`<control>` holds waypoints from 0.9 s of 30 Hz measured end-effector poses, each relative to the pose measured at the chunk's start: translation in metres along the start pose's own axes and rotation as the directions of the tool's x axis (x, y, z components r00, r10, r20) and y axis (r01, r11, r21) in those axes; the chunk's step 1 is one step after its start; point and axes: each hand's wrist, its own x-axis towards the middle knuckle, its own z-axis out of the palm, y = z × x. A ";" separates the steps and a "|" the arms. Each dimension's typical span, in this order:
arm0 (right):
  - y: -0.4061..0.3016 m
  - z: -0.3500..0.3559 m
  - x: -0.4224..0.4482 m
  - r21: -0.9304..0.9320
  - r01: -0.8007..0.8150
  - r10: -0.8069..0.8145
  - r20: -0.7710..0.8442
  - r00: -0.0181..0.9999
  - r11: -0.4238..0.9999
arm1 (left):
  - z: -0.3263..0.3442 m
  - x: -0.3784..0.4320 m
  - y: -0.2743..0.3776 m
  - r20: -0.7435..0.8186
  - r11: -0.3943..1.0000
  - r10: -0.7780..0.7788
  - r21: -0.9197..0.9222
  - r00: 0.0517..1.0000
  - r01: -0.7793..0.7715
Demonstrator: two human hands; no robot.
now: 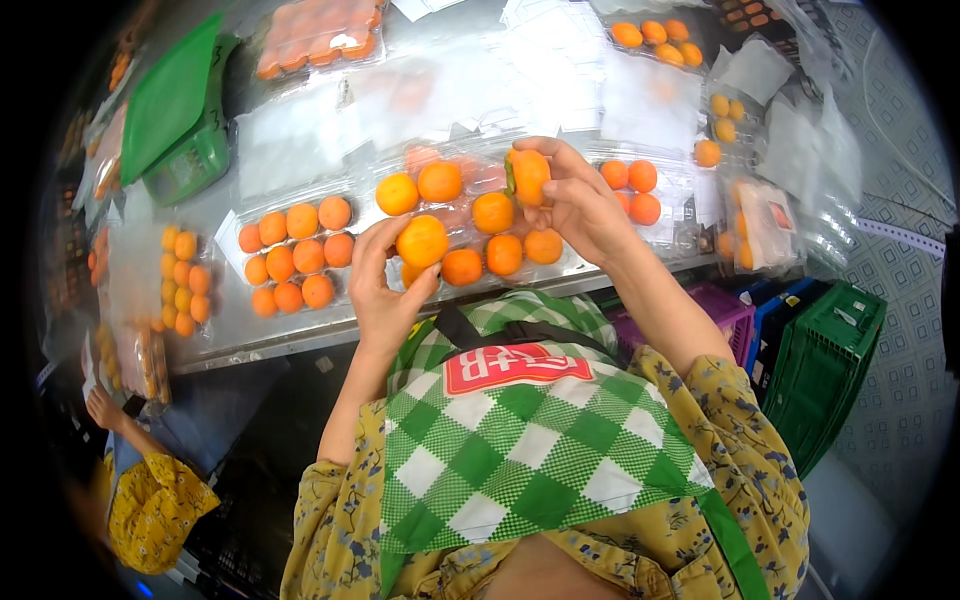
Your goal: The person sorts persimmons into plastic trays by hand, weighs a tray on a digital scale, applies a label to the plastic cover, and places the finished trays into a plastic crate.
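My left hand (386, 281) holds an orange citrus fruit (421, 241) between thumb and fingers, above the front left of an open clear plastic tray. In my right hand (577, 191) is another citrus fruit (532, 178) with a green leaf at its left side, raised over the tray's right part. Several fruits lie in the tray beneath, among them one at the back (439, 181) and one at the front (504, 254). Left of it, a clear clamshell tray (352, 259) holds rows of similar fruits (302, 221). My left hand partly hides a fruit below it.
A green plastic basket (171, 120) stands at the back left. A closed pack of fruit (322, 34) and white sheets (555, 45) lie on the metal table (247, 341). More fruit trays are on both sides. Green (829, 360) and purple crates (712, 311) stand below right. A co-worker's arm (139, 435) is at lower left.
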 end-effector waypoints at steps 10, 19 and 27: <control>-0.003 -0.028 0.014 0.073 0.316 -0.259 -0.416 0.872 0.946 | 0.000 -0.001 -0.003 0.011 0.999 -0.027 0.035 1.000 0.026; -0.016 -0.051 0.020 0.044 0.414 -0.334 -0.516 0.789 0.909 | -0.002 -0.003 -0.006 0.101 0.998 -0.066 0.006 0.993 0.066; -0.014 -0.057 0.020 0.014 0.417 -0.351 -0.516 0.782 0.909 | 0.001 0.000 0.004 0.180 0.809 -0.309 -0.467 0.934 0.357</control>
